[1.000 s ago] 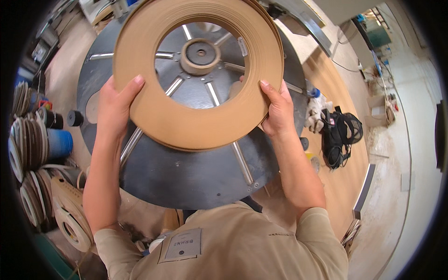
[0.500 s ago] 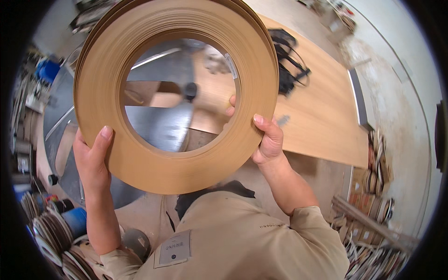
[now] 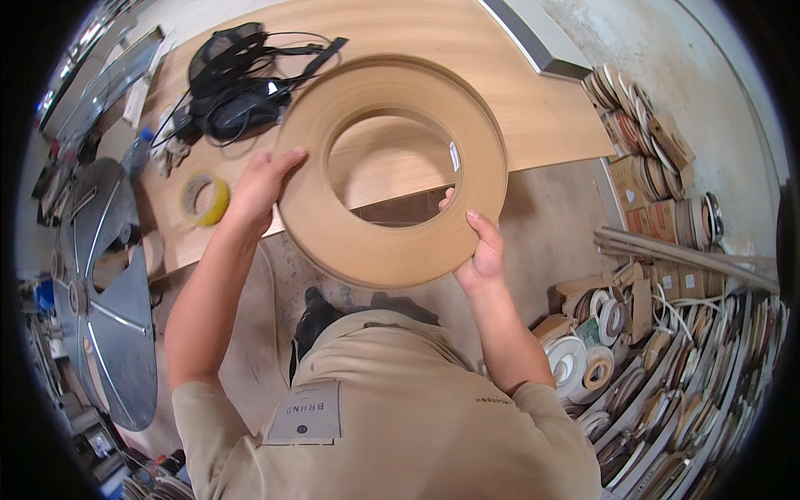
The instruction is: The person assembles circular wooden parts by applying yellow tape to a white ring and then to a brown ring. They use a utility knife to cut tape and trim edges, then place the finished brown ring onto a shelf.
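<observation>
Between my hands is a wide tan roll of edge banding, a flat ring with a small white label on its inner wall. My left hand grips its left rim, thumb on the upper face and the other fingers partly hidden. On the lower right, my right hand is closed round the band, thumb on top and a fingertip showing through the central hole. The roll is held up in front of the near edge of a wood-coloured table.
On the table lie black straps and a bag, with a yellow tape roll nearer its left end. A grey fan-like disc stands at left. Many banding rolls crowd the right, beside long boards and a wall.
My view has swung right, bringing the table and stacked rolls into fuller sight. The roll has gone from over the grey disc to the table, lower and farther from me, still in both hands.
</observation>
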`<state>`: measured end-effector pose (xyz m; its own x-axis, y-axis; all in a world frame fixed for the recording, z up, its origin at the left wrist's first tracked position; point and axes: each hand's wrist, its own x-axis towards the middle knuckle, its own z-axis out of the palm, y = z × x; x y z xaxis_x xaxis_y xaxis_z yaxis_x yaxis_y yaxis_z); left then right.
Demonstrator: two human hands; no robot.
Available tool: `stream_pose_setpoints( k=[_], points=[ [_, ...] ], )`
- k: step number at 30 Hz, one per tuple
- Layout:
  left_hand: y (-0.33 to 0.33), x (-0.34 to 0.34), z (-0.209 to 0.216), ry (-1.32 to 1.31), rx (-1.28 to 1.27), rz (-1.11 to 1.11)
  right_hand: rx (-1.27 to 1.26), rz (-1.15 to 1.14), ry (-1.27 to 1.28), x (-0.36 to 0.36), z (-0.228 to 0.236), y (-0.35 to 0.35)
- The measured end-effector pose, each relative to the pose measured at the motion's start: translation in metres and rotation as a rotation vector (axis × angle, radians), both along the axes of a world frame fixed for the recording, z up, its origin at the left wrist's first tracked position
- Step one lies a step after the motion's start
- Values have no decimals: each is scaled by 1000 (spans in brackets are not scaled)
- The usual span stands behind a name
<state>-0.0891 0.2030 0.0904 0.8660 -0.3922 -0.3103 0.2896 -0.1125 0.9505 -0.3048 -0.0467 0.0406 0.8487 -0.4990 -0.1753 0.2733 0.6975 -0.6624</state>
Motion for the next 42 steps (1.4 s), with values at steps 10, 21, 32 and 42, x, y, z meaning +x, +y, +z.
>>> stream_pose_setpoints(
  k=[10, 21, 32, 42],
  points=[
    [-181, 82, -64, 158, 164, -320, 135, -307, 115, 8, -69, -83],
    [-235, 207, -29, -996, 978, -611, -457, 143, 1058, 1, -5, -158],
    [-169, 101, -88, -937, 454, -402, -1581, -143, 982, 23, -36, -137],
    [-178, 69, -104, -996, 553, -326, -1063, -109, 1191, 25, -42, -132]
  ],
)
